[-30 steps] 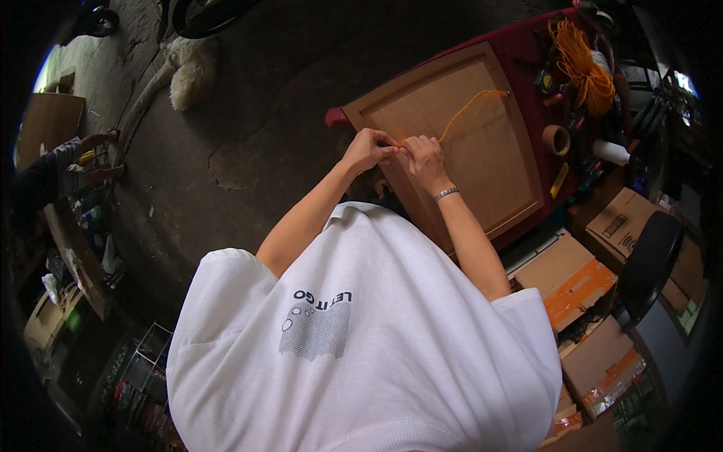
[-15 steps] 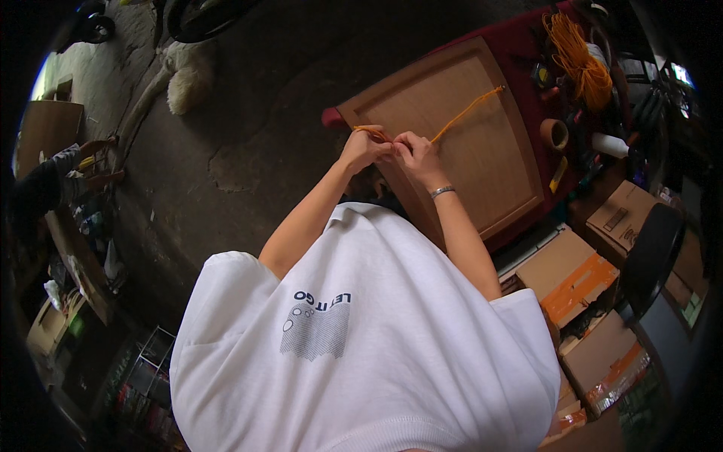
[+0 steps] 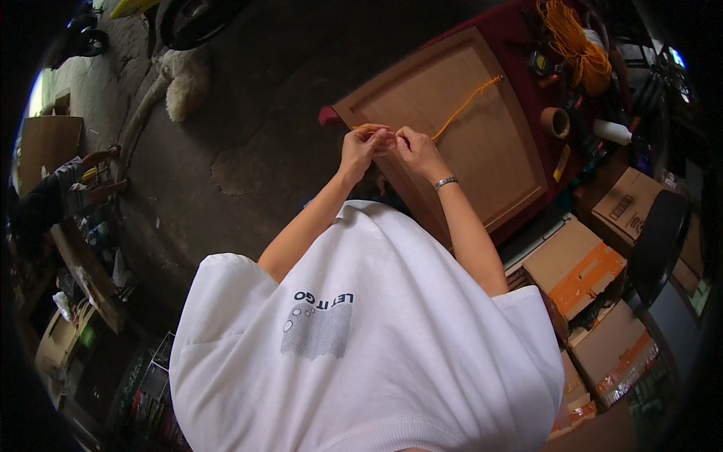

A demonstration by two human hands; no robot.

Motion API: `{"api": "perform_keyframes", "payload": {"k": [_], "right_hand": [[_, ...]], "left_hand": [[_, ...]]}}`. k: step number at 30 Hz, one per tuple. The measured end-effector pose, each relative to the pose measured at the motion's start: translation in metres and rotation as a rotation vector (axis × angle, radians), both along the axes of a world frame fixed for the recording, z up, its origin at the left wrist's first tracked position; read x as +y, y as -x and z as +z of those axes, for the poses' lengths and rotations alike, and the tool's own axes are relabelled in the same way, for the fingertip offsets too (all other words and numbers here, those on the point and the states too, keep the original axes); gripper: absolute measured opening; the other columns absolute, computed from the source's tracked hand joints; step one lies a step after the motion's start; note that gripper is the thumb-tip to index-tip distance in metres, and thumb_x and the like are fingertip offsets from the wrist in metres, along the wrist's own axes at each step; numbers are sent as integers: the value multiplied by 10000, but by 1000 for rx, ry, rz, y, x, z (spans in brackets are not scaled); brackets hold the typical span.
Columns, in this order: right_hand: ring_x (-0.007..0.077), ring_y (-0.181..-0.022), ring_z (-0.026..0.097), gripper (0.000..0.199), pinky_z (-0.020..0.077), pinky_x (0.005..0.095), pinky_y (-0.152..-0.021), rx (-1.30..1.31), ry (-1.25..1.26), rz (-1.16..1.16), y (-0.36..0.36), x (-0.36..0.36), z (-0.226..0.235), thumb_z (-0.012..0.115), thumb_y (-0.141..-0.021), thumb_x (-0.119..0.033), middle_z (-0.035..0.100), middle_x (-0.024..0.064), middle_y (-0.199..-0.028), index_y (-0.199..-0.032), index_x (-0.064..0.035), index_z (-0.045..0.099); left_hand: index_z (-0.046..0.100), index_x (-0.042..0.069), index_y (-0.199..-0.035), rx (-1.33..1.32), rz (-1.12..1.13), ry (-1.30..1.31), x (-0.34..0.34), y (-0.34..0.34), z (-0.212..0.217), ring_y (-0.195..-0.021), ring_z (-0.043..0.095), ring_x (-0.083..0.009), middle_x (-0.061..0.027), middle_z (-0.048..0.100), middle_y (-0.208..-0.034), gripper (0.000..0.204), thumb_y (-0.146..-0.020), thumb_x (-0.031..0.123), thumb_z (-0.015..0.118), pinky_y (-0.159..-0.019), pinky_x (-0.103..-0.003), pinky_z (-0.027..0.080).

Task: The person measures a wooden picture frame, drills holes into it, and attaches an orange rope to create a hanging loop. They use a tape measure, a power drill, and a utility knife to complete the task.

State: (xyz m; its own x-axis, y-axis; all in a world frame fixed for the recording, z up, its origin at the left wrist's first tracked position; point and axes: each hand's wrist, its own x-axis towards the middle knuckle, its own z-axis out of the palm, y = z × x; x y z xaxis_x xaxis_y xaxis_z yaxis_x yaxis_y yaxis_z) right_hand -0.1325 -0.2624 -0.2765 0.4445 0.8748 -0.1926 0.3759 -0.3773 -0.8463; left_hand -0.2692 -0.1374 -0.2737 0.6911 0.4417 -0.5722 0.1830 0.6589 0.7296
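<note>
A framed wooden panel (image 3: 489,162) lies on a red-covered table (image 3: 527,124), tilted in view. From its far right corner a thin orange cord (image 3: 461,110) runs slantwise across the panel to my hands. My left hand (image 3: 364,148) is closed over the panel's near left edge, fingertips pinching the cord, a bit of which shows at its knuckles. Right beside it, my right hand (image 3: 419,154) pinches the same cord with thumb and forefinger, a bracelet on its wrist. The short length between the fingertips is mostly hidden.
On the table's right lie an orange cord bundle (image 3: 576,56), a tape measure (image 3: 538,63), a tape roll (image 3: 555,122), a white bottle (image 3: 612,132) and a yellow tool (image 3: 561,163). Cardboard boxes (image 3: 557,260) and a black seat (image 3: 659,245) stand at right. Another person (image 3: 49,196) is far left.
Both hands stay close together at the panel edge, with fingers slightly shifted. The orange loop above my left hand shows less now. The whole view has tilted a little.
</note>
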Motion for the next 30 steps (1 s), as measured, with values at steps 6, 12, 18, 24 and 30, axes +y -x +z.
{"api": "perform_keyframes", "payload": {"k": [6,12,18,24,30], "right_hand": [[363,-709,658,162,500,414,-642,37,1,-16,0,2,4,568,-965,-146,654,215,-789,-977,10,609],[349,-702,652,171,493,410,-632,21,-5,9,1,1,5,569,-977,-156,653,203,-780,-973,10,609],[348,-700,652,171,492,405,-631,1,-32,7,2,2,7,566,-984,-155,649,202,-773,-972,10,605],[424,-786,669,159,515,466,-669,-4,10,23,0,3,10,553,-984,-144,670,232,-827,-963,4,608],[368,-724,664,158,510,415,-648,-42,-29,29,-3,2,7,602,-984,-157,665,194,-788,-970,0,612]], "left_hand": [[726,3,-973,139,-284,-256,6,9,-2,-818,681,-162,-85,724,-933,284,-1002,262,614,-642,-313,520],[727,-36,-908,114,-616,-738,15,26,-7,-1236,601,-340,-203,725,-978,312,-910,260,627,-945,-417,500],[742,-19,-998,84,-654,-720,20,31,-6,-1282,565,-361,-238,714,-1016,329,-902,276,634,-982,-418,486],[715,-68,-964,85,-763,-678,30,23,2,-1225,601,-332,-235,719,-944,291,-941,205,618,-1042,-397,451],[731,-23,-1017,196,-806,-767,32,7,24,-1071,668,-348,-198,714,-1081,274,-936,223,642,-972,-408,497]]}}
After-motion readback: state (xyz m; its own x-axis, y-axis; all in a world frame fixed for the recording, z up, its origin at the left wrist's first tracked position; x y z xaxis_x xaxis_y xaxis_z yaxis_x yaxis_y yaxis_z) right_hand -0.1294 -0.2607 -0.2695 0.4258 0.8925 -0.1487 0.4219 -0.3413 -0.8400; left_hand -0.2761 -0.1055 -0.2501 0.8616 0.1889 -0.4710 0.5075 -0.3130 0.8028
